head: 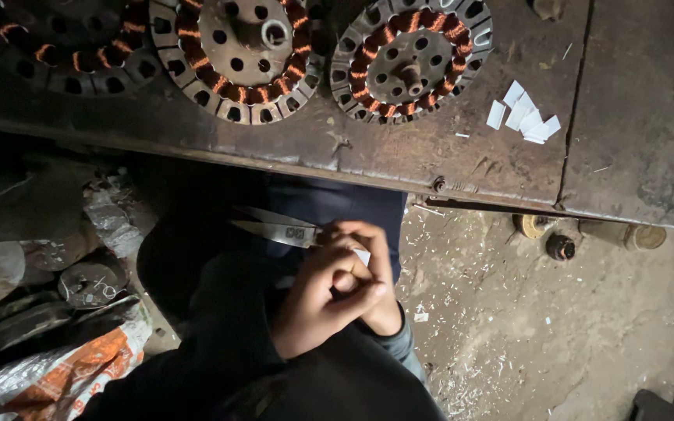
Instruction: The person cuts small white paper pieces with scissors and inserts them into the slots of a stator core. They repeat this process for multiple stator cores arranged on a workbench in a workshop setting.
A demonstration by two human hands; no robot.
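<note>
Left hand (317, 300), right hand (372, 273): fingers clenched on scissors (274, 228) and white slip (362, 256). Worktop (399, 156): three stators (411, 58), paper slips (526, 115). Floor (524, 327): scraps.

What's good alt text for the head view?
Two hands held together below a metal workbench grip scissors and a small white paper piece. On the bench lie copper-wound stators and cut white paper slips.
</note>
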